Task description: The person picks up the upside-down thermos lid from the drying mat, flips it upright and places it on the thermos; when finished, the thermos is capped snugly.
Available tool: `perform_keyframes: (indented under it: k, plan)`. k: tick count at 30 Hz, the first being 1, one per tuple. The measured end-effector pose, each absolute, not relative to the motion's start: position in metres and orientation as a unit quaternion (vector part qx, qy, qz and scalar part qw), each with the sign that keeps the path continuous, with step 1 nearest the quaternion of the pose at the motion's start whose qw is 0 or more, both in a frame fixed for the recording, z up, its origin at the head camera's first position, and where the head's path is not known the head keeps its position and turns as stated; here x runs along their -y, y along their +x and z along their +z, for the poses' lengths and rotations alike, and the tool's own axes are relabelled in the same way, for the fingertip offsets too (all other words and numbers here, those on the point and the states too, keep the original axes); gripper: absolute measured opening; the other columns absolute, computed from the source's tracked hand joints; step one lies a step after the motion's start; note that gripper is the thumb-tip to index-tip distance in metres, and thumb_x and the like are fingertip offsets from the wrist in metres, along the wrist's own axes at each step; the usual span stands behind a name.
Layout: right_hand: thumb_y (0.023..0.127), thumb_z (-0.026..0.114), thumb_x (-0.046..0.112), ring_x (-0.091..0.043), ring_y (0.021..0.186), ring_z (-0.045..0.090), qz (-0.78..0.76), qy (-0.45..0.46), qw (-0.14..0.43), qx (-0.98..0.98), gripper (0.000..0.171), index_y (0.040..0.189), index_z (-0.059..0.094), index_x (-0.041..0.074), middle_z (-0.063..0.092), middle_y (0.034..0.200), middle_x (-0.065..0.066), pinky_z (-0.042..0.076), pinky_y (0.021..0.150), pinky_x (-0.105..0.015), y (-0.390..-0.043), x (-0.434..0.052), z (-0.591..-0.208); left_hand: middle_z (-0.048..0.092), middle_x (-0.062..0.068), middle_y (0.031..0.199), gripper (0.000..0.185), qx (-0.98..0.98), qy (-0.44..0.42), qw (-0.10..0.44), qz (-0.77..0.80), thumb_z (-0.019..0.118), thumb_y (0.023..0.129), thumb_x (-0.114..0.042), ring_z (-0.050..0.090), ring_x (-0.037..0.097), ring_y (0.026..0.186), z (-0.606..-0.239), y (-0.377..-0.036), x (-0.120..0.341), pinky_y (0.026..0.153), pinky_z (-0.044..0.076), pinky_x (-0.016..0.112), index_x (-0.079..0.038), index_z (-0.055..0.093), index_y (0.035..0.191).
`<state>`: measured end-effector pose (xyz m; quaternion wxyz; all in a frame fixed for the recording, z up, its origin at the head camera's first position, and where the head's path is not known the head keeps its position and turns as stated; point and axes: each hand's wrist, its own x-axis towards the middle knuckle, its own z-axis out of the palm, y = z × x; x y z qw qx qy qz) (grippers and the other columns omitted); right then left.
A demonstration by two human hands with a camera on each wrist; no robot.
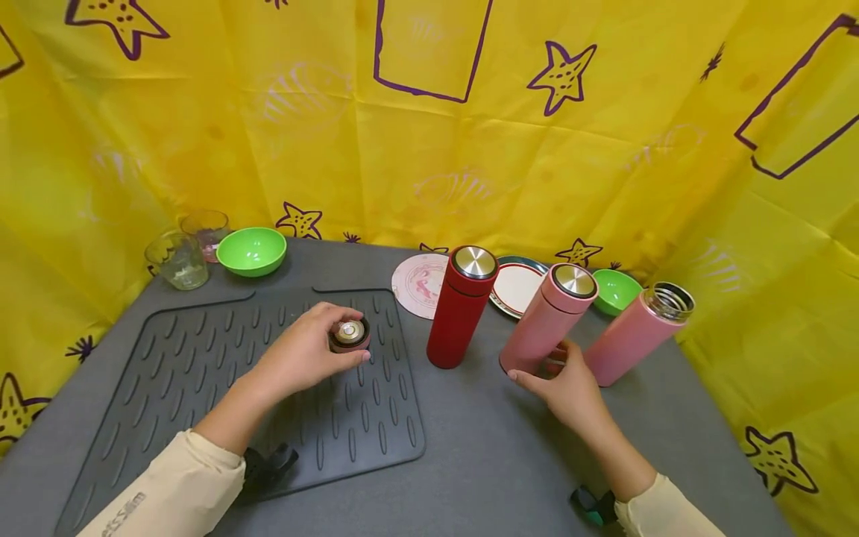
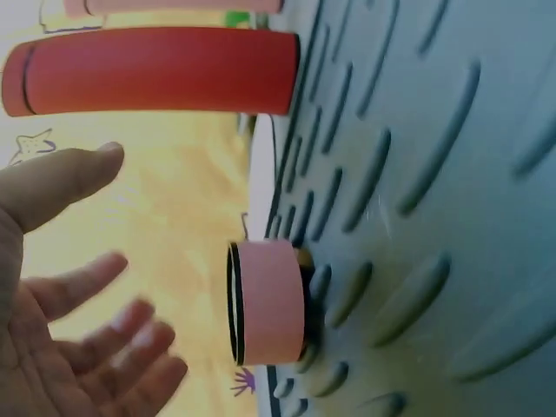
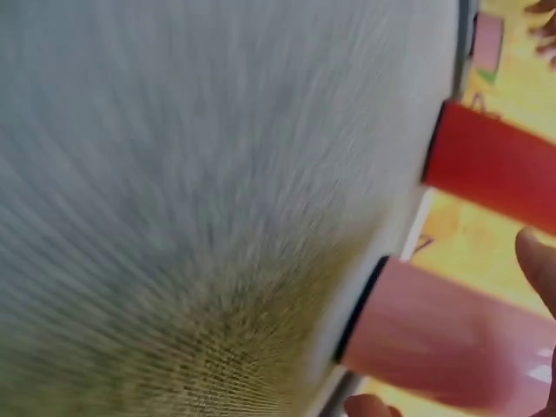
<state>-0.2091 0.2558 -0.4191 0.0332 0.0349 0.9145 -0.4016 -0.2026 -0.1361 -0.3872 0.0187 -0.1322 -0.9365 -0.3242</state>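
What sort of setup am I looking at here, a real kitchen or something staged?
Probably a staged tabletop, not a real kitchen: a yellow starfish-print cloth backdrop surrounds a grey table with a ribbed drying mat, insulated flasks such as the red flask, bowls and plates.

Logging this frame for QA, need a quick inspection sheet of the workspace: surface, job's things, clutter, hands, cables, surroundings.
Surface: grey table with a dark ribbed mat.
Job's things: pink lid on the mat; pink flask, capped; open pink flask, no lid; both lean in this view.
Clutter: red flask upright; two green bowls; two plates; two glasses.
Hands: left hand around the lid, fingers spread; right hand at the capped flask's base.
Cables: nothing seen.
Surroundings: yellow star-print cloth.
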Motion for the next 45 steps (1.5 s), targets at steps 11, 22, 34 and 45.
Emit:
perform_keyframes:
  k: [11,22,34,45]
  plan:
    - [0.079,0.079,0.049,-0.025,0.103,0.057,-0.335,0.032,0.032,-0.941,0.094,0.144,0.031,0.0,0.047,0.136,-0.019,0.048,0.078,-0.04,-0.155,-0.237,-0.401,0.05,0.027,0.123,0.085,0.968,-0.068,-0.053,-0.235,0.084,0.074,-0.041,0.052,0.041,0.107,-0.401,-0.233,0.142,0.086,0.045,0.056,0.006,0.049,0.136]
    - [0.078,0.083,0.038,-0.01,0.077,0.053,-0.321,-0.011,0.028,-0.947,0.057,0.123,0.059,0.011,0.062,0.11,-0.002,0.045,0.067,-0.03,-0.129,-0.218,-0.4,0.056,0.021,0.111,0.07,0.966,-0.063,-0.029,-0.249,0.083,0.076,-0.036,0.056,0.036,0.097,-0.413,-0.243,0.146,0.083,0.046,0.053,0.004,0.058,0.128]
    - [0.08,0.081,0.041,-0.007,0.065,0.053,-0.366,-0.06,0.066,-0.927,0.033,0.097,0.067,0.016,0.06,0.079,0.01,0.044,0.055,-0.025,-0.129,-0.204,-0.399,0.057,0.017,0.113,0.07,0.953,-0.066,-0.005,-0.296,0.087,0.07,-0.034,0.056,0.032,0.098,-0.4,-0.23,0.143,0.084,0.046,0.049,0.001,0.061,0.124]
    - [0.094,0.064,0.04,-0.015,0.075,0.061,-0.465,-0.141,0.128,-0.865,0.026,0.1,0.067,0.016,0.065,0.086,0.003,0.049,0.065,-0.028,-0.133,-0.184,-0.393,0.057,-0.008,0.1,0.058,0.926,-0.191,-0.028,-0.325,0.09,0.064,-0.032,0.055,0.011,0.088,-0.35,-0.161,0.099,0.075,0.048,0.032,-0.015,0.066,0.114]
